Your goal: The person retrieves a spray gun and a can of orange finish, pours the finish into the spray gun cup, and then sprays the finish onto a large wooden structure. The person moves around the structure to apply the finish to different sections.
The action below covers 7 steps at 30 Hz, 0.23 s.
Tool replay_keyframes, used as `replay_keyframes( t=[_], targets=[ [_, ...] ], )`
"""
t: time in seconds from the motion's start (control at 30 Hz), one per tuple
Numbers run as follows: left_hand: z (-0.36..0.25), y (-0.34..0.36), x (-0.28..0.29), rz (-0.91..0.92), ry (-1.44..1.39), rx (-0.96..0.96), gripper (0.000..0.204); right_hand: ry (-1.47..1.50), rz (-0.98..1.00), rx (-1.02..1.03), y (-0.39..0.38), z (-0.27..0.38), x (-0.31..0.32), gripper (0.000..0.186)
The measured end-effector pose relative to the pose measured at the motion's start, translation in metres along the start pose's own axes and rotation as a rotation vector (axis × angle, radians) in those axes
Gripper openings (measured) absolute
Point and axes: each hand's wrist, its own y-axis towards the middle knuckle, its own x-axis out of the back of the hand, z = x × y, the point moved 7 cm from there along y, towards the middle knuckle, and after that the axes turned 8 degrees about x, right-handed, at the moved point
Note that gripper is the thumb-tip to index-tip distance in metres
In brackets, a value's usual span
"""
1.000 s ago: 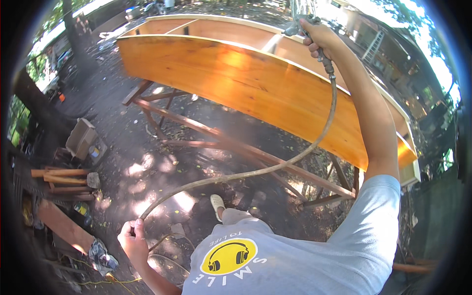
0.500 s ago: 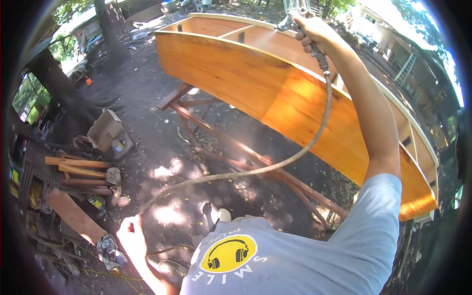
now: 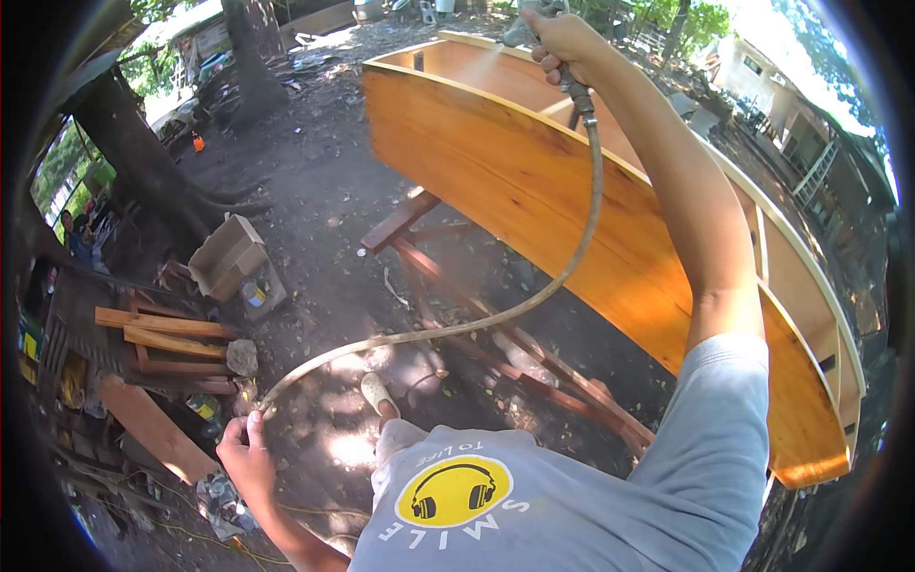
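Observation:
My right hand (image 3: pixel 572 50) is wrapped round the grip of a spray gun (image 3: pixel 519 32), raised at the far edge of a long orange-brown wooden shelf unit (image 3: pixel 515 181). A pale mist leaves the nozzle toward the unit's inner side at its far left end. From the gun's handle a tan air hose (image 3: pixel 429 334) hangs in a wide curve down to the lower left. There my left hand (image 3: pixel 250 462) pinches the hose between thumb and fingers. The shelf unit lies on its side across a reddish wooden sawhorse (image 3: pixel 448 272); its compartments face away and are partly hidden.
Left of me lie loose wood strips (image 3: pixel 172 336), a plank (image 3: pixel 152 429) and an open cardboard box (image 3: pixel 229 257). Crumpled paper (image 3: pixel 224 505) sits close to my left forearm. A tree trunk (image 3: pixel 152 181) rises behind them. At the far right leans a ladder (image 3: pixel 815 174).
The spray gun and my right hand have moved toward the unit's far left end. My view has shifted left, and one foot has stepped forward. Mist still comes out.

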Motion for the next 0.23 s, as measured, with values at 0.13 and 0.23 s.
replay_keyframes(
  t=[0.13,0.23],
  targets=[
    [0.022,0.099,-0.019,-0.01,-0.064,-0.059,0.029,0.035,0.011,0.006,0.07,0.004,-0.066,0.044],
    [0.029,0.174,-0.027,0.025,0.038,-0.002,0.027,0.003,-0.02,-0.04,0.116,0.011,-0.117,0.04]
  ],
)
